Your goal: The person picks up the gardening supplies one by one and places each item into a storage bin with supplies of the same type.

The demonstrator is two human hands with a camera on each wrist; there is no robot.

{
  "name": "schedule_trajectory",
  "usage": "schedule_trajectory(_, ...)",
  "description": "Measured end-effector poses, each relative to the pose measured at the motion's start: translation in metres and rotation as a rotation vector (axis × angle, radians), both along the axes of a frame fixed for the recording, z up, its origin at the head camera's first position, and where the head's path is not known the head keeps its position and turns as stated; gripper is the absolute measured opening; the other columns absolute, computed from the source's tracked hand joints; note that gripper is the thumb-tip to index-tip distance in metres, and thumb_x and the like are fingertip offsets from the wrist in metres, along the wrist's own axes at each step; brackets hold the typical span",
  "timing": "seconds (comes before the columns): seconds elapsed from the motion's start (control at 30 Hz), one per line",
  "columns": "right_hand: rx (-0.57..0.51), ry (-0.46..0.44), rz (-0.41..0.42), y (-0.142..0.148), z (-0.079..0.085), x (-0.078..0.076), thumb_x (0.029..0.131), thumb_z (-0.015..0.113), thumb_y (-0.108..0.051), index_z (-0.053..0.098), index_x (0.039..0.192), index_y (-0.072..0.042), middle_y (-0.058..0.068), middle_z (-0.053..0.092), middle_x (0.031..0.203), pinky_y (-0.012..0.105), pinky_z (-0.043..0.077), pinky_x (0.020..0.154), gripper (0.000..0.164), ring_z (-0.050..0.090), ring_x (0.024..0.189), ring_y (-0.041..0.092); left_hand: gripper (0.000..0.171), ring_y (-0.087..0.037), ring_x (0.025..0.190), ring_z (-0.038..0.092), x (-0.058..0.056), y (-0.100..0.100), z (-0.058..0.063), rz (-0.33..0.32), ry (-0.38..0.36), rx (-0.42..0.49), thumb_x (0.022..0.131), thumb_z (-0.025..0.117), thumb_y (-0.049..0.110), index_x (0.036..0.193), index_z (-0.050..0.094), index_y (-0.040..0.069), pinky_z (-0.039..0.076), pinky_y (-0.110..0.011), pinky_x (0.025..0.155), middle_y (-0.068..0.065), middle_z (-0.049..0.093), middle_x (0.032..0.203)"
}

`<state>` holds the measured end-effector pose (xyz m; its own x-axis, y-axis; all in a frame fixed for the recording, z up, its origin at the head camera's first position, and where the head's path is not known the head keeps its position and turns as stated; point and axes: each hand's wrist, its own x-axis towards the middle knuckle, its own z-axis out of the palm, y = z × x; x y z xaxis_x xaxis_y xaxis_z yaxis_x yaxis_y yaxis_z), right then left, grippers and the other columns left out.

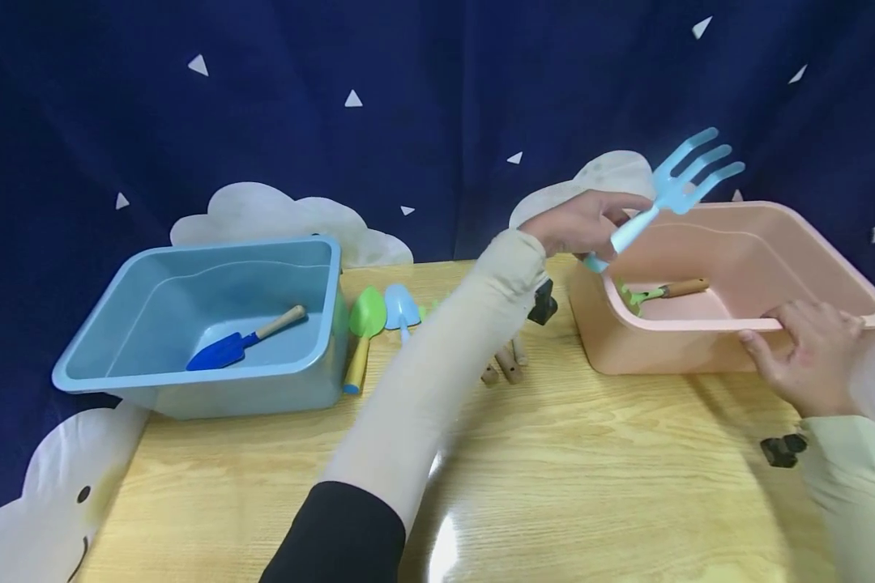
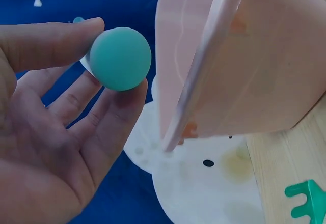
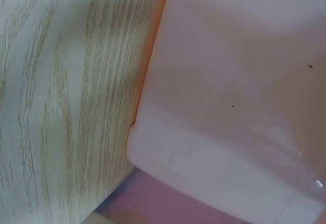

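My left hand (image 1: 583, 223) grips the white and teal handle of a light blue garden hand fork (image 1: 674, 182) above the left rim of the pink tub (image 1: 663, 348). Its tines point up and to the right. In the left wrist view, thumb and fingers hold the handle near its round teal end (image 2: 121, 58), beside the tub's rim. Over the tub's front rim, my right hand (image 1: 809, 352) hooks its fingers inside with the thumb outside. A small green rake (image 1: 652, 294) with a wooden handle lies inside the tub. The right wrist view shows the tub's outer wall (image 3: 219, 107), not the hand.
At left stands a blue tub (image 1: 226, 397) with a blue trowel (image 1: 222, 352) in it. Between the tubs lie a green trowel (image 1: 368, 312), a light blue shovel (image 1: 401, 306) and wooden handles (image 1: 509, 364), partly hidden by my left arm. A dark blue curtain (image 1: 437, 121) hangs behind.
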<state>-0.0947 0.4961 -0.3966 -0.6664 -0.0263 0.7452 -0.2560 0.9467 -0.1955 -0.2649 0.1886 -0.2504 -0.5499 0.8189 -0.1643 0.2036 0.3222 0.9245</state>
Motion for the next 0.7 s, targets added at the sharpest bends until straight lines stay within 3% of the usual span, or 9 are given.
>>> schedule_trajectory(0.3, 0.003, -0.005, 0.003, 0.000, 0.001, 0.006, 0.089, 0.052, -0.069, 0.066, 0.093, 0.002, 0.026, 0.065, 0.085, 0.063, 0.024, 0.079, 0.073, 0.049, 0.083, 0.048, 0.080, -0.013, 0.093, 0.057, 0.013, 0.022, -0.006, -0.072, 0.037, 0.021, 0.082, 0.051, -0.014, 0.151, 0.043, 0.025, 0.049, -0.027, 0.061, -0.004, 0.062, 0.126)
schedule_trajectory(0.6, -0.034, 0.057, 0.000, -0.002, -0.002, 0.008, 0.087, 0.046, -0.078, 0.064, 0.085, 0.005, 0.025, 0.062, 0.078, 0.063, 0.021, 0.078, 0.085, 0.046, 0.078, 0.046, 0.083, -0.010, 0.090, 0.057, 0.023, 0.035, -0.005, -0.042, 0.052, -0.053, 0.083, 0.052, -0.014, 0.148, 0.046, 0.037, 0.047, -0.027, 0.059, 0.003, 0.063, 0.130)
schedule_trajectory(0.7, -0.027, 0.083, 0.014, -0.004, -0.002, 0.005, 0.086, 0.046, -0.079, 0.064, 0.083, 0.006, 0.025, 0.061, 0.075, 0.060, 0.021, 0.076, 0.087, 0.046, 0.075, 0.045, 0.080, -0.012, 0.083, 0.057, 0.025, 0.037, -0.004, -0.050, 0.056, -0.078, 0.085, 0.050, -0.014, 0.148, 0.046, 0.036, 0.047, -0.026, 0.058, 0.001, 0.063, 0.129)
